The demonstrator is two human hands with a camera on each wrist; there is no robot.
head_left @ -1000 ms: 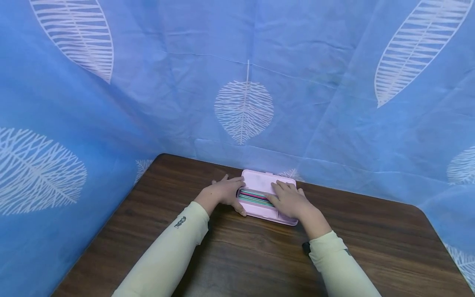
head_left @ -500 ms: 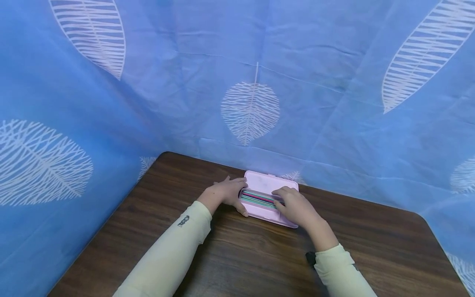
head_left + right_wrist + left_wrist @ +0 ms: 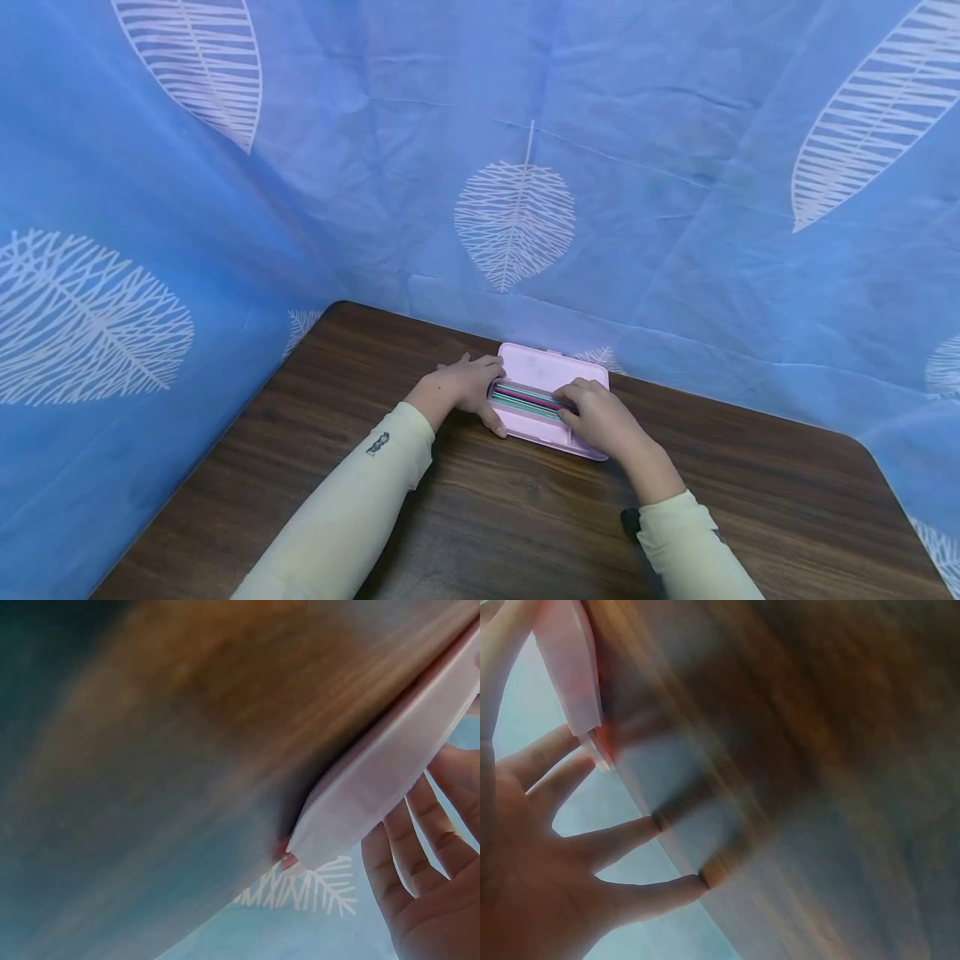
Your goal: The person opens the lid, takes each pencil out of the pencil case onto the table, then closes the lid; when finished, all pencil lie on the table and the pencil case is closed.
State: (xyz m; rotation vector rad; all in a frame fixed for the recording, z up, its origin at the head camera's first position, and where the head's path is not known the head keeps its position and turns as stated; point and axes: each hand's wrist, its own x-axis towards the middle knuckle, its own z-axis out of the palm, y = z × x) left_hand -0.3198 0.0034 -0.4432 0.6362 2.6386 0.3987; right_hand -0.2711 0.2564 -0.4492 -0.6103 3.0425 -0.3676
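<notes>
A pink pencil case (image 3: 525, 424) lies open near the table's back edge, its lid (image 3: 534, 365) tipped back. Inside is a row of thin pencil-like sticks (image 3: 528, 401), green, red, white and dark. My left hand (image 3: 467, 387) rests at the case's left end, thumb by the front edge and fingers by the lid; the left wrist view shows the fingers (image 3: 622, 841) straight and spread. My right hand (image 3: 602, 422) bends over the sticks' right end, thumb and fingertips beside them. Whether it pinches any is hidden. In the right wrist view, several fingers (image 3: 429, 832) sit behind the case.
The dark wooden table (image 3: 465, 508) has rounded back corners. A blue cloth (image 3: 660, 250) with white leaf prints hangs behind it and along the left side. Pale yellow sleeves (image 3: 352, 500) cover both forearms. A dark band (image 3: 630, 522) shows at the right wrist.
My right hand has gone from lying flatter over the lid and sticks to bent fingers at the sticks' right end. The left hand keeps its place on the case. The head view has shifted slightly.
</notes>
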